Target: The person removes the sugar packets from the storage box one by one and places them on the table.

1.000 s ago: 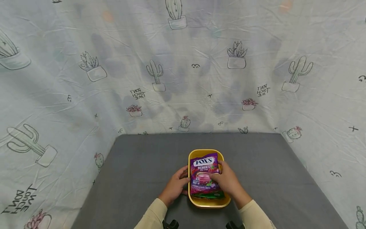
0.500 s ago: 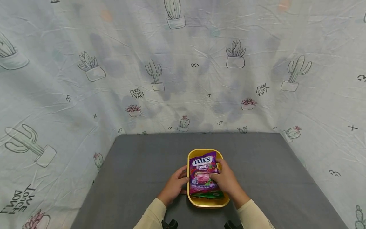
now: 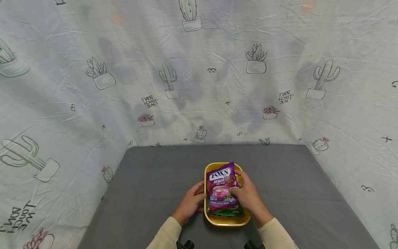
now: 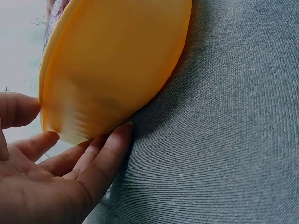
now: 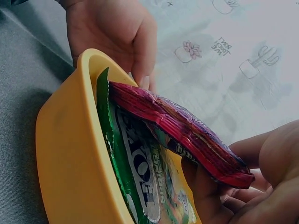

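A yellow plastic tub (image 3: 228, 222) stands on the grey cloth. My left hand (image 3: 188, 204) is at its left wall; in the left wrist view the thumb touches the rim and the loosely extended fingers (image 4: 105, 161) rest against the side near the cloth. With my right hand (image 3: 250, 197) I pinch a purple Fox's Berries candy bag (image 3: 220, 193) by its right edge, thumb on the front and fingers behind. In the right wrist view that bag lies tilted, partly lifted off a green Fox's candy bag (image 5: 135, 168) inside the tub. The purple bag hides much of the green one.
Grey cloth (image 3: 155, 183) covers the table around the tub. A pale curtain (image 3: 199, 103) with printed cactus drawings hangs behind the table and along both sides.
The purple candy bag has shifted slightly upward and tilted in my right hand, its top now reaching the tub's far rim. My left hand stays at the tub's side.
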Motion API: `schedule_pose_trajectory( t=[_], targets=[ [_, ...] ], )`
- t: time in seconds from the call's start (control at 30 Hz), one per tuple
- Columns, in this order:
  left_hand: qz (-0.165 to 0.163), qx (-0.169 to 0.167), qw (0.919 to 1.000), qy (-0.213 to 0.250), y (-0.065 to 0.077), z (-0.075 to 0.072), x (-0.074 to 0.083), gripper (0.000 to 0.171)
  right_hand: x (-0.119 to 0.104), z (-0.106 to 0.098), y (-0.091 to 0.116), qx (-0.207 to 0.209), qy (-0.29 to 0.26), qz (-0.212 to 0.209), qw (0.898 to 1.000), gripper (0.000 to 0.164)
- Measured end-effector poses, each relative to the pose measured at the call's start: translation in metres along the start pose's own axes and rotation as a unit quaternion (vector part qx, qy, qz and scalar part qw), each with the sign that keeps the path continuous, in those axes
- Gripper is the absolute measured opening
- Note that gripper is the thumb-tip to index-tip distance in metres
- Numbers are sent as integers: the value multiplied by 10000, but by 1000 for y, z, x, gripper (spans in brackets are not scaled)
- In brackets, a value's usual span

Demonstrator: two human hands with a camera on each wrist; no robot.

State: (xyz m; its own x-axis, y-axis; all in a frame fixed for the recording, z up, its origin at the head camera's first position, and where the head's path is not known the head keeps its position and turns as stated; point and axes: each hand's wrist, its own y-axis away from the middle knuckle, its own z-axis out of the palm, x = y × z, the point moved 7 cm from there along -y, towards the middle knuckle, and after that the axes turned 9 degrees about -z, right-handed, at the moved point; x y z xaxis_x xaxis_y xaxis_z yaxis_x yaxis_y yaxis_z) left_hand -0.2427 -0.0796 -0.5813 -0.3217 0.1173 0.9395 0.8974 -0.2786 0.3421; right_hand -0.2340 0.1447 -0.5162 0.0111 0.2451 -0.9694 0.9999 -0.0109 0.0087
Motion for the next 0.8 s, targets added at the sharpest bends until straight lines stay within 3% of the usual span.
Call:
schedule_pose_trajectory(
  t=[0.43, 0.8],
  targets=[
    [-13, 16, 10000, -49, 0, 1, 1, 63, -5, -12, 0, 88, -508, -1, 9987, 69],
    [11, -111, 9999, 102, -1, 2, 1, 64, -9, -34, -2, 250, -900, 9, 9956, 72]
  ],
)
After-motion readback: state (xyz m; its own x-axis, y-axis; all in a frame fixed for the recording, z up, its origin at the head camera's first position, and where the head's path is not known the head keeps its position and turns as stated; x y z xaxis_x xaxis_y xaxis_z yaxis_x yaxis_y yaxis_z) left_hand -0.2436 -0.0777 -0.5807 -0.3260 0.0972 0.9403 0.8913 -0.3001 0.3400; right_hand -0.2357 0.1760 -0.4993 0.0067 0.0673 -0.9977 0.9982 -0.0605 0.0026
